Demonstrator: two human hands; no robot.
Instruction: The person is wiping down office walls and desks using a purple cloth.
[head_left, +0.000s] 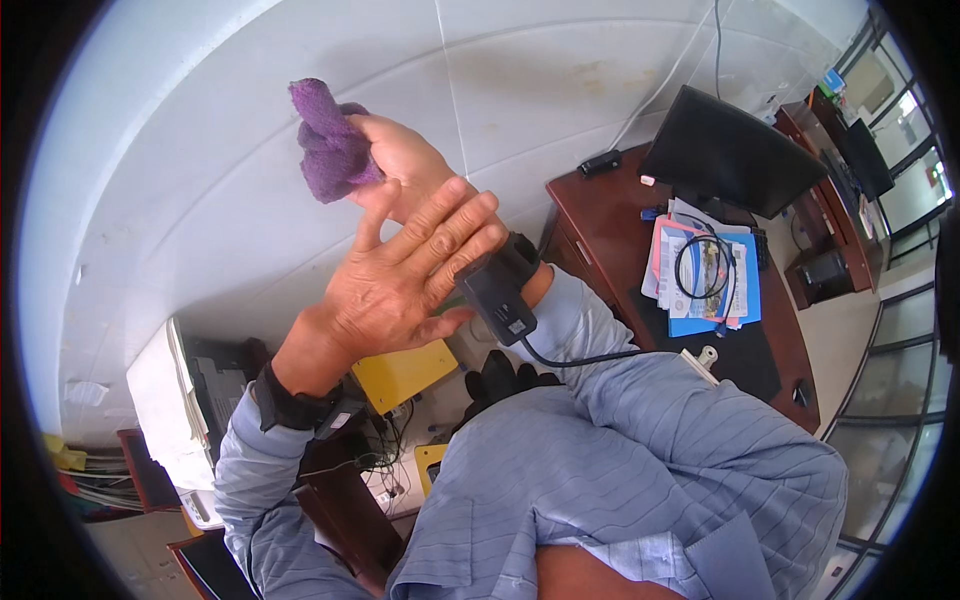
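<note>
A crumpled purple cloth (330, 150) is bunched in my right hand (409, 154), which is raised near a pale wall panel. The palm side of that hand shows, and its fingers are mostly hidden behind the cloth. My left hand (397, 285) crosses in front of my right wrist, back towards me, with its fingers apart and nothing in them. Whether it touches the right wrist I cannot tell. Each wrist wears a black strap; a black device (499, 304) with a cable sits on the right one.
Right of me, a dark red wooden desk (600, 217) carries a black monitor (731, 154), stacked papers with a coiled cable (705, 270), and a mouse (802, 391). At lower left are a pile of white paper (169, 405), a yellow panel (409, 371) and tangled cables (390, 454).
</note>
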